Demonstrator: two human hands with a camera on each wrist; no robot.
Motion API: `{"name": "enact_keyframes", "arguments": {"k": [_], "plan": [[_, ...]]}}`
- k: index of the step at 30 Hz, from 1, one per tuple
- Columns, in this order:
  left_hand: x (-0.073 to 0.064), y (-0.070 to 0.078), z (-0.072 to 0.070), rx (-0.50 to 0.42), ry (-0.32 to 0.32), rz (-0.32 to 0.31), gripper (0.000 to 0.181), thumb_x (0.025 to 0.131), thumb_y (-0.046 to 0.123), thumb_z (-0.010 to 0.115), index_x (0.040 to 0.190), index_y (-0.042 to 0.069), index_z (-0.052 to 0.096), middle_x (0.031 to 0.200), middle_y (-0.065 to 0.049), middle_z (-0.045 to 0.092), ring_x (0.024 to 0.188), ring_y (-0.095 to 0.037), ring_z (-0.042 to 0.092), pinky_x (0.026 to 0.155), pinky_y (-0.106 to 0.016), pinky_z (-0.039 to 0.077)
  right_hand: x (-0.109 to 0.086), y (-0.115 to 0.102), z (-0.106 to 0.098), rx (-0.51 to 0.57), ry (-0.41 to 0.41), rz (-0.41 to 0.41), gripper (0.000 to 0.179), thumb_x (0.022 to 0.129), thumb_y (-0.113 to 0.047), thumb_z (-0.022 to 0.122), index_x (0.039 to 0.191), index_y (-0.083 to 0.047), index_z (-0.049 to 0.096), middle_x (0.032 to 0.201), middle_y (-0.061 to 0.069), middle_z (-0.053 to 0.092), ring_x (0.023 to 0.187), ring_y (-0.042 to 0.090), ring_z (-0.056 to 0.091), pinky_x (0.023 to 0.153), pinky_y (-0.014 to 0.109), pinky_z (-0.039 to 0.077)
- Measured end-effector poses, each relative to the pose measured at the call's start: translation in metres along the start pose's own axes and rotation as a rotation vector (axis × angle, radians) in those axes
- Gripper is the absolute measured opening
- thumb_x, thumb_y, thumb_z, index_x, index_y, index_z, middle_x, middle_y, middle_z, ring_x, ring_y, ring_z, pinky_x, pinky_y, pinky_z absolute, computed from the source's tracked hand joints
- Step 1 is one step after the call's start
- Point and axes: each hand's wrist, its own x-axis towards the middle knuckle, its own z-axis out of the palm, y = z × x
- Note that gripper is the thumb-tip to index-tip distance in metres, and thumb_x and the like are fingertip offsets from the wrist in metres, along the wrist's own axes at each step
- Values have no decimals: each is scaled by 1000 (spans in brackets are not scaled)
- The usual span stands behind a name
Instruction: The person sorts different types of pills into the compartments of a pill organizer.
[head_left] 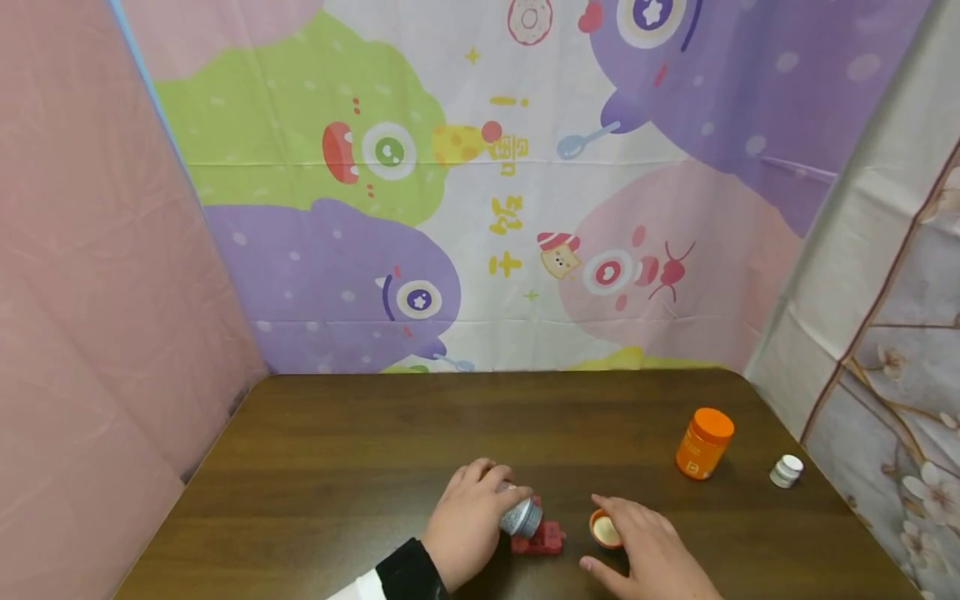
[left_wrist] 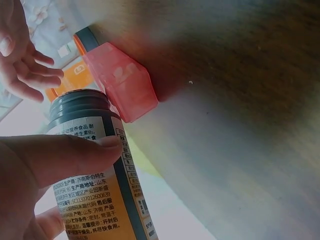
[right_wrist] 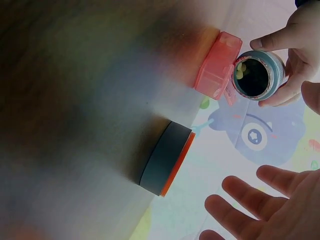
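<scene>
My left hand [head_left: 467,523] grips a dark pill bottle [head_left: 522,518], tilted with its uncapped mouth toward the right. Its printed label [left_wrist: 90,192] shows in the left wrist view, thumb across it. Pale yellow tablets [right_wrist: 240,71] lie inside the mouth in the right wrist view. Right at the mouth, a translucent red pill box [head_left: 540,542] sits on the table, with pale pieces visible through its wall [left_wrist: 122,82]. My right hand [head_left: 652,546], fingers spread and holding nothing, hovers beside the bottle cap [head_left: 606,531], which lies with its pale inner side up.
An orange jar [head_left: 703,446] with an orange lid stands at the right of the brown table [head_left: 360,442]. Beyond it, near the right edge, is a small white bottle [head_left: 787,472]. A cartoon-print curtain [head_left: 495,317] hangs along the back edge.
</scene>
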Motion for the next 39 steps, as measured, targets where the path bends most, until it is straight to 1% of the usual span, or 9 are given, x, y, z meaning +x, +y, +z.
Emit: {"name": "enact_keyframes", "arguments": {"k": [6, 10, 14, 19, 30, 39], "plan": [[1, 2, -1, 8, -14, 12, 50, 88, 2, 69, 125, 36, 67, 127, 2, 61, 123, -26, 50, 102, -49, 42, -2, 1, 2, -17, 20, -20, 73, 85, -58, 70, 137, -10, 55, 128, 3, 62, 117, 28, 58, 97, 57, 43], [2, 4, -3, 23, -16, 19, 51, 87, 2, 71, 125, 37, 68, 127, 2, 61, 123, -27, 50, 102, -49, 43, -3, 0, 3, -30, 27, -26, 71, 84, -55, 72, 137, -10, 56, 127, 2, 62, 116, 26, 58, 97, 55, 44], [3, 6, -4, 51, -10, 34, 52, 85, 4, 74, 124, 37, 68, 127, 2, 61, 122, -26, 50, 103, -47, 43, -3, -1, 1, -27, 16, -28, 71, 84, -53, 73, 137, -9, 56, 128, 3, 62, 117, 27, 58, 97, 57, 43], [3, 6, -5, 90, 5, 55, 52, 83, 6, 78, 123, 36, 69, 127, 1, 61, 122, -25, 49, 103, -45, 42, -2, -1, 0, -15, -2, -24, 71, 85, -55, 71, 137, -9, 55, 129, 4, 61, 118, 28, 57, 98, 57, 42], [6, 7, -2, 126, 17, 81, 50, 81, 7, 79, 121, 35, 70, 126, 2, 61, 124, -25, 49, 106, -45, 41, -2, -1, 0, -10, -20, -15, 71, 85, -57, 70, 137, -9, 55, 130, 4, 61, 119, 27, 56, 99, 57, 41], [6, 9, -4, 134, 14, 84, 48, 83, 8, 78, 121, 34, 70, 128, 2, 61, 127, -26, 48, 107, -45, 39, -1, -1, -1, -8, -32, -9, 72, 85, -57, 70, 137, -10, 55, 132, 3, 60, 120, 27, 55, 100, 57, 40]]}}
